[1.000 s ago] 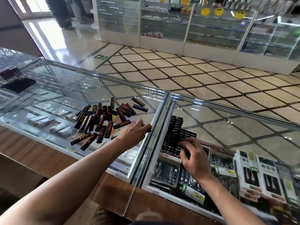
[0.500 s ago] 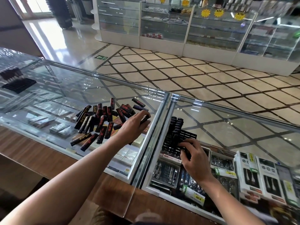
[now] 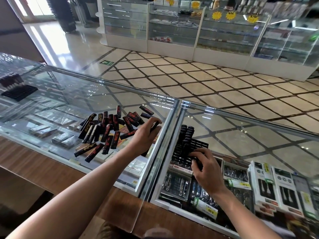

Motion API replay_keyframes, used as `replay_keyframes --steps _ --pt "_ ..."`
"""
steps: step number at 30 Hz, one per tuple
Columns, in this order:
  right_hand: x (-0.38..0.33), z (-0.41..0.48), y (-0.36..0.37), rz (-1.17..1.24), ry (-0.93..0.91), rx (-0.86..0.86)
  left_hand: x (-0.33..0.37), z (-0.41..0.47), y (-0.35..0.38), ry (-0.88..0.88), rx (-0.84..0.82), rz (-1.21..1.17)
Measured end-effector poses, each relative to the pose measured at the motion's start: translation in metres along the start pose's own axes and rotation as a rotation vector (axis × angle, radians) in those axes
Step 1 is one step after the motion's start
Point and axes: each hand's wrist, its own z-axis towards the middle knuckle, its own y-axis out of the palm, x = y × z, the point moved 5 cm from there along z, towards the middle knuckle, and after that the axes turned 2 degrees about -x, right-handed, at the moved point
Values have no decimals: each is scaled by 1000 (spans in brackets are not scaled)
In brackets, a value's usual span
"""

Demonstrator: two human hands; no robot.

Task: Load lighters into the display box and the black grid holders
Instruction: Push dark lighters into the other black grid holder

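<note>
Head view: pinched one lighter [image 3: 155,125] in left grip [image 3: 143,135]; curled right grip [image 3: 207,168] over black grid holder [image 3: 200,144], hold unclear. Might well have toppled the standing row [image 3: 186,133] when slotting.

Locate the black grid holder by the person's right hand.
The black grid holder sits centre-right in the head view, on the right glass counter beside the metal seam, the right hand at its near edge.

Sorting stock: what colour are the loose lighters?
Lighters: black with red or gold print; head view.
</note>
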Motion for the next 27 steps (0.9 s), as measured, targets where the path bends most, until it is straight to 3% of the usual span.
replay_keyframes --steps 4,8,18,23,27 --pt "1 1 -1 8 -3 9 -1 -4 14 -256 48 -516" --pt "-3 1 -3 39 -12 17 6 -25 34 -460 -18 -934" --pt "-28 1 -7 149 -111 -24 17 -68 76 -826 -27 -1294" --pt "-68 -2 0 231 -256 -180 28 -79 89 -906 -69 -1417" --pt "-74 -3 15 176 -215 -341 30 -84 96 -900 -123 -1403"
